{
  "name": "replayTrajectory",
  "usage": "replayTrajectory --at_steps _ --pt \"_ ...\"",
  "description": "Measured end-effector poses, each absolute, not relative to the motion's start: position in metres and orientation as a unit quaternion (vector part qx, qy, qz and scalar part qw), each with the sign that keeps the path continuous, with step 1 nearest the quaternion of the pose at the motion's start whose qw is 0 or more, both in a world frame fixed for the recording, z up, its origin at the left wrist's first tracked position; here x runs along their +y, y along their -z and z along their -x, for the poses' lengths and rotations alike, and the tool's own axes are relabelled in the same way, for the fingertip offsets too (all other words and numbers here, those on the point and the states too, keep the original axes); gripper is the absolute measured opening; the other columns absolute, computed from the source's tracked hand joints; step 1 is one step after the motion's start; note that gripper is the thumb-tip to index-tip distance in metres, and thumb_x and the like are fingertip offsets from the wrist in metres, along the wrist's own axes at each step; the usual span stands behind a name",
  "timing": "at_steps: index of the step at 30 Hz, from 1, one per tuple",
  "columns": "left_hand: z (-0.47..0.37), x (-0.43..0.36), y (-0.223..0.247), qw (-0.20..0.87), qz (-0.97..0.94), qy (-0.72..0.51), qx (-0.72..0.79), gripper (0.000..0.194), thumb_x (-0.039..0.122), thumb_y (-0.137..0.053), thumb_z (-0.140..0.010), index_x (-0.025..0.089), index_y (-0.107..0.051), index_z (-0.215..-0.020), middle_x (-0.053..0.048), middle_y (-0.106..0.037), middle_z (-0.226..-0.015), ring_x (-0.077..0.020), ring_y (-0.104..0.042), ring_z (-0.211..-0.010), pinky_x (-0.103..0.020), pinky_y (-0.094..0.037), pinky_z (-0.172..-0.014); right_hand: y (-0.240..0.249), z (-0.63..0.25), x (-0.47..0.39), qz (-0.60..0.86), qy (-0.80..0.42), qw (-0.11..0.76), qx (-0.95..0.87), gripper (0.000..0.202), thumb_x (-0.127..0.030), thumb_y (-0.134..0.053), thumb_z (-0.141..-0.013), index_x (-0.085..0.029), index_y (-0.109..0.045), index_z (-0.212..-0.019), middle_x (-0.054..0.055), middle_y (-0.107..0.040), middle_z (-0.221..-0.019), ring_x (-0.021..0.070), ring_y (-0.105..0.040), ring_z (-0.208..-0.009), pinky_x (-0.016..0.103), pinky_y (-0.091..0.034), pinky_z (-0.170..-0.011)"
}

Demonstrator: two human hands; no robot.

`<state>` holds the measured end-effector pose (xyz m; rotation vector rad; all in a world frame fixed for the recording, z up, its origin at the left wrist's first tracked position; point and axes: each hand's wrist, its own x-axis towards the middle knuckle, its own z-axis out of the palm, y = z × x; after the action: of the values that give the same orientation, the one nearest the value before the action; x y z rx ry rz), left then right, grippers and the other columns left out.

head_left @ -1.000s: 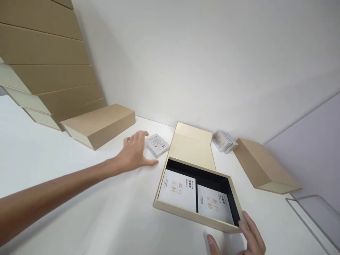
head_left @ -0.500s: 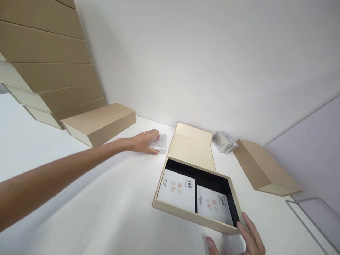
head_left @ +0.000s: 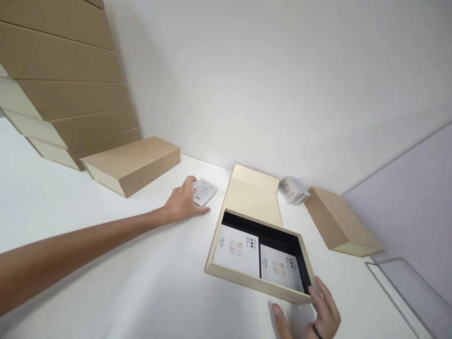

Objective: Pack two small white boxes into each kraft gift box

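My left hand point(head_left: 182, 203) is beside a small white printed carton point(head_left: 205, 191) on the table, its thumb and fingers spread apart around the carton's left side. An open cream gift box point(head_left: 254, 285) with a black lining lies in the middle, lid folded back toward the wall. Inside it are two flat white cartons, a left one point(head_left: 237, 252) and a right one point(head_left: 281, 269), both with orange and black print. At the box's front right corner, my right hand point(head_left: 314, 313) rests its fingers on the edge, with the thumb held apart in front.
On the left, a tall stack of tan boxes point(head_left: 70, 61) rises beside a single tan box point(head_left: 136, 162). Two small white cartons point(head_left: 294, 190) stand near the wall point(head_left: 264, 84), next to another tan box point(head_left: 342, 221). A clear-edged panel point(head_left: 391, 296) lies at the right.
The small carton has turned and shifted slightly left; my left hand has moved left with its fingers more spread. My right hand stays at the gift box corner.
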<state>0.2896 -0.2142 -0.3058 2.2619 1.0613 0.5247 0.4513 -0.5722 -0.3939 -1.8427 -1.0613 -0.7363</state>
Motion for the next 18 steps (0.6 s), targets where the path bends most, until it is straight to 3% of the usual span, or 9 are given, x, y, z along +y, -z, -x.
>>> replayTrajectory --at_steps 3,7,10,13,18 --pt "-0.288 -0.225 0.308 0.285 -0.830 -0.223 0.426 0.076 0.054 -0.068 -0.073 0.021 -0.029 -0.129 -0.019 -0.063 -0.125 -0.0375 -0.067 -0.111 -0.050 -0.053 -0.092 0.395 -0.452 -0.576 0.737 0.268 0.443 -0.434 0.081 -0.041 -0.082 -0.080 -0.016 -0.043 -0.147 0.027 -0.041 -0.153 0.0430 -0.052 -0.133 0.070 -0.047 -0.102" --pt "-0.260 -0.206 0.261 0.222 -0.876 -0.232 0.359 0.079 0.056 -0.075 -0.064 0.026 -0.033 -0.125 -0.013 -0.061 -0.132 -0.0349 -0.065 -0.112 -0.044 -0.052 -0.092 0.398 -0.458 -0.581 0.742 0.259 0.431 -0.443 0.082 -0.039 -0.080 -0.082 -0.019 -0.038 -0.150 0.024 -0.038 -0.154 0.0394 -0.051 -0.136 0.067 -0.049 -0.104" --pt "-0.247 -0.200 0.230 0.145 -0.937 -0.150 0.280 0.073 0.057 -0.076 -0.065 0.029 -0.042 -0.124 -0.009 -0.065 -0.121 -0.0374 -0.062 -0.109 -0.043 -0.050 -0.085 0.401 -0.462 -0.584 0.758 0.267 0.381 -0.457 0.084 -0.042 -0.079 -0.083 -0.019 -0.036 -0.151 0.022 -0.039 -0.150 0.0387 -0.047 -0.138 0.062 -0.052 -0.102" --pt "-0.246 -0.211 0.223 0.156 -0.953 -0.079 0.247 0.067 0.053 -0.074 -0.069 0.031 -0.046 -0.126 -0.008 -0.066 -0.113 -0.0370 -0.060 -0.107 -0.039 -0.049 -0.077 0.403 -0.462 -0.588 0.774 0.263 0.351 -0.456 0.091 -0.041 -0.081 -0.082 -0.019 -0.032 -0.155 0.021 -0.037 -0.151 0.0390 -0.043 -0.141 0.060 -0.055 -0.099" --pt "-0.247 -0.232 0.210 0.200 -0.935 -0.079 0.283 0.082 0.052 -0.076 -0.071 0.034 -0.038 -0.141 -0.006 -0.063 -0.099 -0.0341 -0.063 -0.095 -0.034 -0.047 -0.063 0.398 -0.466 -0.594 0.767 0.277 0.329 -0.475 0.089 -0.034 -0.084 -0.079 -0.025 -0.037 -0.154 0.017 -0.042 -0.143 0.0378 -0.047 -0.136 0.057 -0.061 -0.091"
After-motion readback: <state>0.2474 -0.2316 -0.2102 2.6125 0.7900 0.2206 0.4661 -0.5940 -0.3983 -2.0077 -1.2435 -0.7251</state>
